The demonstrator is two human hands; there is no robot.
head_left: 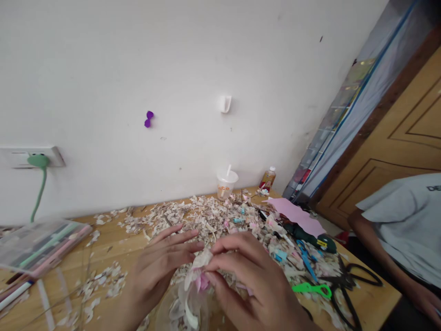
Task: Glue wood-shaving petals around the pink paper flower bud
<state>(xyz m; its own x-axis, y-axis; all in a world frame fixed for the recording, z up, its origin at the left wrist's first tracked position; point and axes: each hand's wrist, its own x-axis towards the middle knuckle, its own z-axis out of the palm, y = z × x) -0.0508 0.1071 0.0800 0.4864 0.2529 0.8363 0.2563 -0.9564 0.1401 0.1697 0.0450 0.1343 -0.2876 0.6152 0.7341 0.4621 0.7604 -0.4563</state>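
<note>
My left hand point(156, 266) and my right hand point(248, 280) meet low in the middle of the view, over a wooden table point(113, 243). Together they pinch a small bundle of thin white and pink petal-like pieces point(198, 276). My right thumb and fingers close on its top. My left fingers are stretched along its left side, touching it. More translucent white material point(184, 308) hangs below the hands. A wide heap of pale paper scraps point(206, 216) lies just behind my hands.
A clear pen case point(37, 243) sits at the left. A plastic cup with a straw point(225, 183) and a small bottle point(268, 179) stand by the wall. Pink paper point(296, 214), blue scissors point(306, 259), green scissors point(312, 289) and black scissors point(347, 285) lie right. Another person's arm point(389, 253) is at far right.
</note>
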